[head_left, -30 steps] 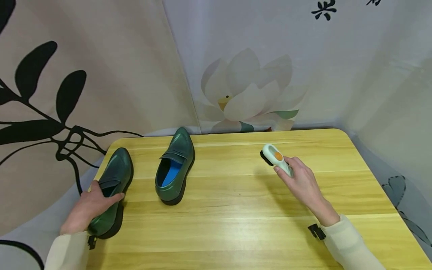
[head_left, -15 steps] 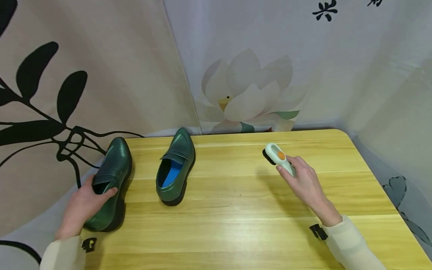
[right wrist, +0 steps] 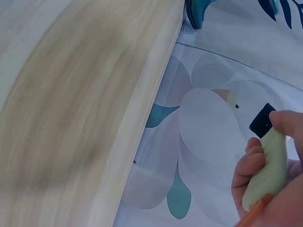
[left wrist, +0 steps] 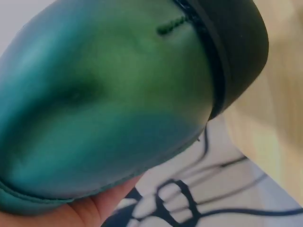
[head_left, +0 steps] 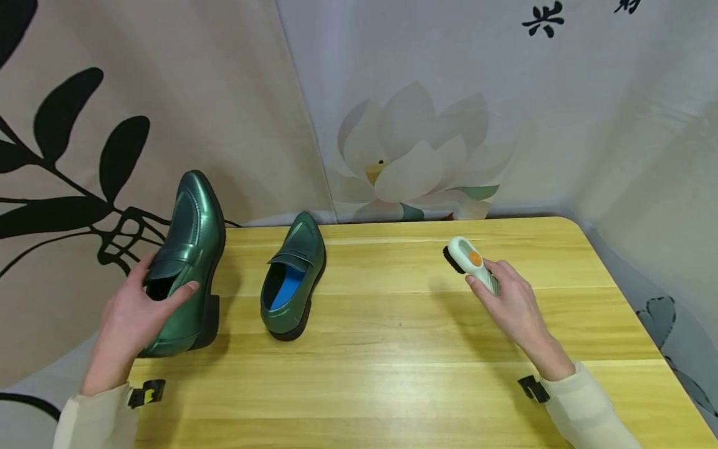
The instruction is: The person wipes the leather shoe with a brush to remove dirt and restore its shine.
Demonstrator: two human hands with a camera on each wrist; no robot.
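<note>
1. The lower frame is filled by a yellow, striped wooden table (head_left: 392, 393).
2. Centre-left, a glossy green loafer with a dark sole (head_left: 196, 243) is gripped about its opening by the left hand (head_left: 131, 318), toe tilted up!
3. Just left of centre, a matching blue-lined green loafer (head_left: 296, 246) is rested on the table.
4. Centre-right, a pale, rounded brush with black bristles (head_left: 463, 254) is grasped by the right hand (head_left: 515, 308).

Wood tbl (head_left: 392, 380); cloth bkdrop (head_left: 235, 93) behind w/ printed pale lotus (head_left: 412, 149) ctr, blk leaves (head_left: 124, 159) at L.
</note>
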